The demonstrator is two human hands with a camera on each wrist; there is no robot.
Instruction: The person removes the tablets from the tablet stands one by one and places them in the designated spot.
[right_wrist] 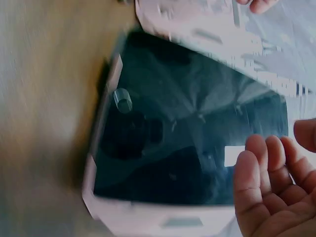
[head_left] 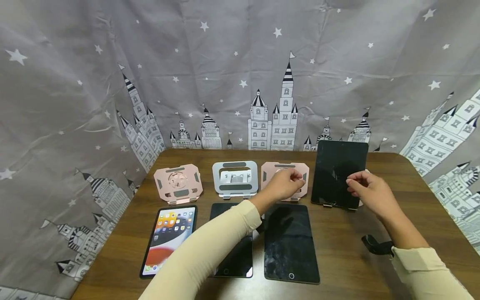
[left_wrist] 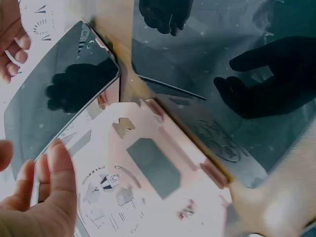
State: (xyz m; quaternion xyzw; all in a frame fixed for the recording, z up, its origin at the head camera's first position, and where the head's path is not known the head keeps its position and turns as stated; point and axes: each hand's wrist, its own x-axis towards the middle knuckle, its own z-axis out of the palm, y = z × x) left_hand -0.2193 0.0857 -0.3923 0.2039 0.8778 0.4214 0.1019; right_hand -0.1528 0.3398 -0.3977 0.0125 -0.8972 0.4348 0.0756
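Note:
A dark-screened tablet leans upright on a pink stand, whose lower lips hold its bottom edge. My right hand hovers by the tablet's right side, fingers loosely bent with nothing between them. Over another pink stand, just left of that tablet, is my left hand, its fingers relaxed and holding nothing. This stand bears no tablet; in the left wrist view its grey pads and round cutout show. Below it a second dark tablet lies flat on the table, reflecting a hand in the left wrist view.
Further left stand a silver stand and a third pink stand. In front of them lie a dark tablet, partly covered by my left sleeve, and a tablet with a lit screen. A castle-print curtain hangs behind the wooden table.

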